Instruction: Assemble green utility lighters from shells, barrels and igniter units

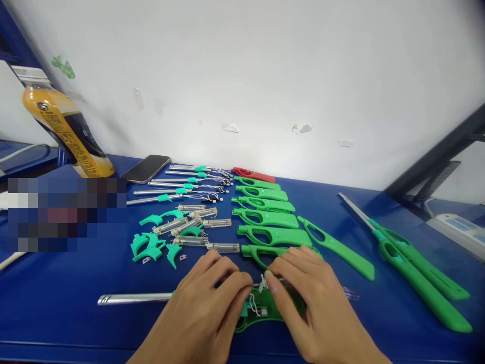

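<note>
An open green handle shell (271,309) lies near the front edge, with white wires and a small teal part inside. A silver metal tube (134,299) sticks out to its left. My left hand (206,303) is bent over the shell's left end, fingers curled round it and partly hiding the tube's base. My right hand (306,298) is closed over the shell's right part, thumb and index finger at a small white piece (262,283). Part of a clear piece shows beneath the right fingers. The palms hide the rest.
Behind are green handle shells (271,219), a red one (253,174), metal tubes with wires (162,197), clear cartridges (223,247) and teal triggers (151,219). A phone (147,168) and a bottle (68,126) stand left; two lighters (420,283) lie right.
</note>
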Tool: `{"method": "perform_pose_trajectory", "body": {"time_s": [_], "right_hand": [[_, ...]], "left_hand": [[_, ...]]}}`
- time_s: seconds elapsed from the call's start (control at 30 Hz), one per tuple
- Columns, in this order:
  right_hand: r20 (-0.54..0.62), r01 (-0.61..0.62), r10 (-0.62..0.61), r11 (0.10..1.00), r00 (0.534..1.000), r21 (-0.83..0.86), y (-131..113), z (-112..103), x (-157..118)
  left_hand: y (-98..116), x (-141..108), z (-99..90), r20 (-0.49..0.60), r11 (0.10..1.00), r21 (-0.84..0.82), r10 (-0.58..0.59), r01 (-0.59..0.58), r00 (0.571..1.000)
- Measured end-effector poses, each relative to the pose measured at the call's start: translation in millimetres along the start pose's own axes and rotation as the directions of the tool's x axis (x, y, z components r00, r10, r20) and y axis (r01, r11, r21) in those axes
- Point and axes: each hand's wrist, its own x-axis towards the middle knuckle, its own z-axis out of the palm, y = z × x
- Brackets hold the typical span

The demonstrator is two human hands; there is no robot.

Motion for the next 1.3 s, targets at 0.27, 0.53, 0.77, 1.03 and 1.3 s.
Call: {"method": "perform_pose_trajectory", "body": {"time_s": [0.27,0.53,0.77,1.03,1.3], "right_hand": [[0.018,0.012,-0.012,1.000,1.000,0.005,1.5,-2.0,0.2],[0.020,0.070,-0.070,0.997,0.997,0.023,0.9,-5.1,6.1],[-0.015,0.049,-0.048,0.998,0.999,0.044,-2.7,1.6,1.0],[0.014,0.058,-0.059,0.997,0.998,0.050,-4.2,-0.5,0.7],[0.014,0.040,-0.041,0.998,0.999,0.058,-3.9,1.5,-1.0]], "left_hand": [[-0.2,1.2,-1.0,-0.009,1.000,-0.005,0.019,-0.019,1.000],[2.5,3.2,-1.6,-0.002,0.996,0.068,0.052,-0.052,0.999],[4.2,3.4,-1.5,-0.008,0.995,0.081,0.066,-0.065,0.998],[3.9,3.4,-2.9,-0.004,0.995,0.079,0.067,-0.066,0.998],[4.3,5.1,-3.2,-0.032,0.994,0.075,0.080,-0.077,0.996]]}}
